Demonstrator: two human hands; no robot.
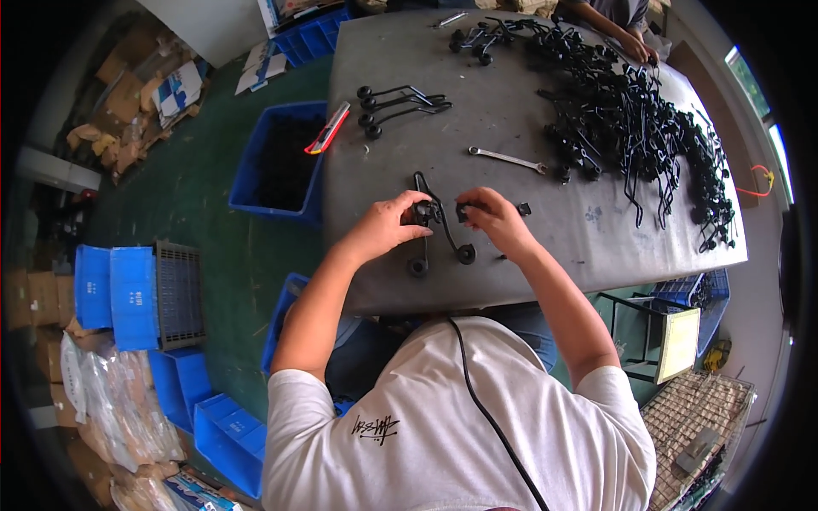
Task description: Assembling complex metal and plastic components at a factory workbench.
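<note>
My left hand (383,226) is closed on a black bent metal rod (443,223), gripping it by a dark block-like fitting. The rod has a round bushing at its near end; a second round end shows just left of it, partly hidden by the hand. To the right, my right hand (494,216) pinches a small black piece (463,210), a short gap away from the rod. Another small black piece (523,209) lies on the table beside my right fingers.
A combination wrench (508,159) lies beyond my hands on the grey table (409,294). Several finished-looking rods (404,106) and a red utility knife (327,129) are at left. A large rod heap (626,119) covers the right. A co-worker's hand (637,47) reaches in; a blue crate (247,183) stands left.
</note>
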